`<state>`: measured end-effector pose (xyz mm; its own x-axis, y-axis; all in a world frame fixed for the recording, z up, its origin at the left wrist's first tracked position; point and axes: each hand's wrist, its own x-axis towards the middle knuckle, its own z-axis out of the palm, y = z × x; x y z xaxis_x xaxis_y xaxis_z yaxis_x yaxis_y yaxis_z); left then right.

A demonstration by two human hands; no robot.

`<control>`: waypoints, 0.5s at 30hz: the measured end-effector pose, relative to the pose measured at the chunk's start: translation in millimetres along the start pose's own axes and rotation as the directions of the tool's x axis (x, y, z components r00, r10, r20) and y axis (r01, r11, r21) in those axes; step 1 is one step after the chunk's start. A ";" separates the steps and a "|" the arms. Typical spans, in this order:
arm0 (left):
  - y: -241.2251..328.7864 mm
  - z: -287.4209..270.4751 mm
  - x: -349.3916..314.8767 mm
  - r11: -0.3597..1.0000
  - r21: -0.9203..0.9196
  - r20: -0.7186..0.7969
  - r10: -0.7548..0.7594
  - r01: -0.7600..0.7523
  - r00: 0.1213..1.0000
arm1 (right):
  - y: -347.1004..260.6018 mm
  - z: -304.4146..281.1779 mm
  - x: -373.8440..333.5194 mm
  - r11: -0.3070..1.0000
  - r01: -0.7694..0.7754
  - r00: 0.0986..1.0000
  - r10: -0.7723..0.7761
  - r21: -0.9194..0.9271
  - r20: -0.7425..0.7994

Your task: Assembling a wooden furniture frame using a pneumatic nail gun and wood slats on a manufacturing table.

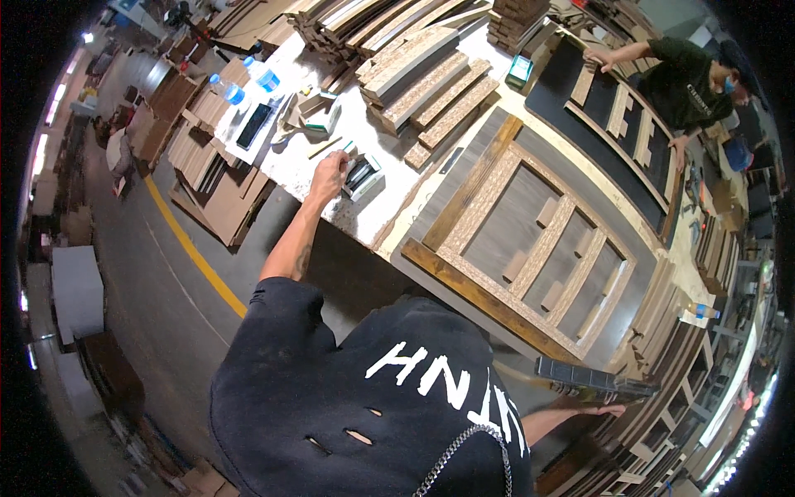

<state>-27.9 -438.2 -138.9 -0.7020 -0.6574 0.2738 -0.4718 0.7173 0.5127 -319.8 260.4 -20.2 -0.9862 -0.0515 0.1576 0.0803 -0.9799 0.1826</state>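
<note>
My left hand (331, 172) reaches over the white table with its fingers drawn together at the rim of a small open box (362, 176). Dark strips, which look like staples or nails, lie in that box. What the fingertips pinch, if anything, is too small to make out. Low on the right, my right hand (609, 410) is at the underside of a long black nail gun (592, 379) and seems to support it; its grip is partly hidden. Beside me a wooden frame (530, 273) of particle-board strips with crossbars lies on a grey panel (476, 170).
Across the table a co-worker (683, 91) handles strips on a dark panel (551, 91). Stacked particle-board strips (447, 87), a torn carton (315, 112), a phone (254, 124) and water bottles (263, 76) stand farther back. A green-edged box (519, 72) sits near the stack.
</note>
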 end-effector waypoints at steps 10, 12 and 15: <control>109.0 -47.6 33.6 0.970 -0.243 -0.247 -0.042 -0.020 0.968 | 24.2 10.0 30.5 0.999 -0.002 0.998 0.005 -0.041 0.069; 149.5 -48.8 43.4 0.731 -0.679 -0.165 -0.236 0.063 0.958 | 32.5 9.9 26.6 0.991 -0.001 0.997 0.011 -0.135 0.071; 267.1 -77.9 49.3 0.234 -0.959 0.114 -0.201 0.161 0.973 | 60.4 5.4 11.5 0.764 0.127 0.987 -0.161 -0.632 0.004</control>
<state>-146.9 -297.1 75.0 -0.6492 -0.7574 0.0704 0.2882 -0.1593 0.9442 -325.5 201.7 -2.1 -0.9856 0.1075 0.1305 -0.1557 -0.8775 -0.4536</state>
